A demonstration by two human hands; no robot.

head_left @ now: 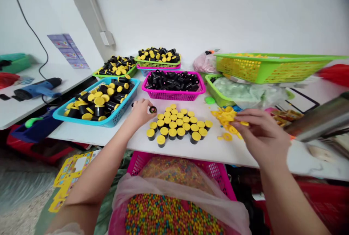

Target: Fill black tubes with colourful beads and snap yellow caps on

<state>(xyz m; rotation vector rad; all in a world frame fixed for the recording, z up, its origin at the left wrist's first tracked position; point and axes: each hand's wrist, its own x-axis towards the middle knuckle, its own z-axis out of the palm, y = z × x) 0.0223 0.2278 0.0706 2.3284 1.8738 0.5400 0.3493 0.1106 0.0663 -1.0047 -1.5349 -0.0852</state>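
Observation:
My left hand (140,114) is closed around a small black container (153,109), held above the table left of the capped ones. Its uncovered end faces toward me and shows a few coloured bits inside. In my right hand (265,138), a yellow cap (244,123) is pinched between thumb and fingers. Just under those fingers lies a loose heap of yellow caps (225,118), with a few strays nearer the table edge. Between my hands, several black containers with yellow caps (172,123) stand upright in a close group.
A blue basket (111,120) of capped containers stands left; a magenta basket (174,95) of black containers is behind. Green baskets (245,68) are stacked right, beside a plastic bag (242,91). Below the table edge, a lined magenta basket (227,180) holds coloured candy balls (169,213).

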